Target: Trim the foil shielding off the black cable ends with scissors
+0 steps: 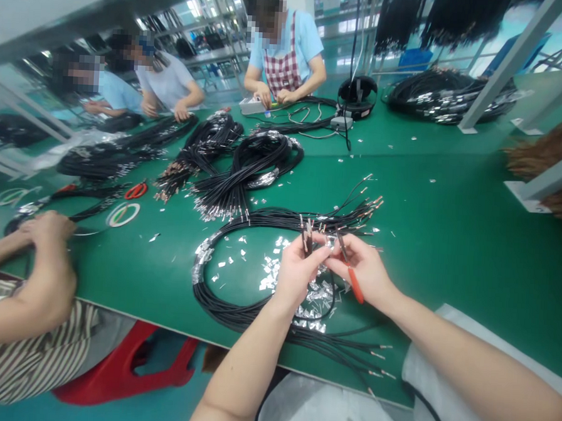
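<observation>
My left hand point(297, 271) pinches the ends of a few black cables point(307, 236) held upright above the green table point(449, 244). My right hand point(365, 265) is closed around a small tool with a red handle point(355, 286), its tip close to the cable ends. Under both hands lies a coil of black cables point(220, 298) with bare metal ends fanned out to the right point(366, 205). Silver foil scraps point(271, 269) are scattered inside the coil.
More black cable bundles point(245, 171) lie further back, with red-handled scissors point(136, 190) and tape rolls point(123, 215). A person in a striped top sits at my left, hands on cables point(44, 229). Other people work at the far end. A red stool point(126, 366) stands below the table.
</observation>
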Action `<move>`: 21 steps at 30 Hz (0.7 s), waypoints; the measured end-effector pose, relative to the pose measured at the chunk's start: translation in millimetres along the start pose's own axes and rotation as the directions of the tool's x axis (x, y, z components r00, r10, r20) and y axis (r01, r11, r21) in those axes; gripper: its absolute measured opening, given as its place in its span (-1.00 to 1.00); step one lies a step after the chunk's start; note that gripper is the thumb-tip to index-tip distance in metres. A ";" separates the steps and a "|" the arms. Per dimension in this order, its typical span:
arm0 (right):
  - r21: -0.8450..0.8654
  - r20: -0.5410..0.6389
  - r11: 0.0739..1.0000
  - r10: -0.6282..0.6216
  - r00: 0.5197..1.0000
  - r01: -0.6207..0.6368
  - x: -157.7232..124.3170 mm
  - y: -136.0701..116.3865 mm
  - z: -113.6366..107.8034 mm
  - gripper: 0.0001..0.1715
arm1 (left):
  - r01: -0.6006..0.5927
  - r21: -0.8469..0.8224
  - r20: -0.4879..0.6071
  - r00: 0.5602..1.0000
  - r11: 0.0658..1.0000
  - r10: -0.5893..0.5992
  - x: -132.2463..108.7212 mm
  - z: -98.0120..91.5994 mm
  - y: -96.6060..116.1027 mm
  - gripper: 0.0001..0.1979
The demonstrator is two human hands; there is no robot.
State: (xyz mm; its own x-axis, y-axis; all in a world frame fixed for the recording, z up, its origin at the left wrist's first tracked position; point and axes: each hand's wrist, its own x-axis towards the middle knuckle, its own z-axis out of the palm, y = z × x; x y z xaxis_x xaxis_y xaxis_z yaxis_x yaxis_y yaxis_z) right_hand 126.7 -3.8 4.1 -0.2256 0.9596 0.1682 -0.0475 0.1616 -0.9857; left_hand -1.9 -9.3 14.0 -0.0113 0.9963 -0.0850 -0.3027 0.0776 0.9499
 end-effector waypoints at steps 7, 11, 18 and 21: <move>-0.188 -0.047 0.980 -0.074 0.996 0.064 -1.5 2.6 0.1 -0.85 | -0.064 0.071 -0.147 0.986 0.995 0.074 2.0 1.0 0.6 -0.83; -0.152 -0.071 0.988 -0.043 0.997 0.032 0.4 3.6 -1.0 -0.81 | -0.105 0.128 -0.120 0.985 0.986 0.120 1.4 0.2 -4.0 -0.88; -0.149 -0.071 0.989 -0.030 0.997 0.019 0.7 2.6 -1.3 -0.77 | -0.083 0.188 -0.104 0.989 0.979 0.104 0.6 2.2 -4.1 -0.85; -0.160 -0.064 0.987 -0.022 0.998 0.011 -0.1 3.5 -1.0 -0.78 | -0.090 0.201 -0.133 0.984 0.975 0.118 1.3 2.3 -3.7 -0.85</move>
State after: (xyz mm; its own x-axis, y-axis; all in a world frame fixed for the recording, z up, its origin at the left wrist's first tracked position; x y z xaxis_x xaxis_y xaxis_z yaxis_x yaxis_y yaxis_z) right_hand 127.5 -3.1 0.6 -0.1621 0.9686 0.1886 0.1064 0.2071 -0.9725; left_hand 1.4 -8.2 11.0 -0.1736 0.9848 -0.0113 -0.1025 -0.0066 0.9947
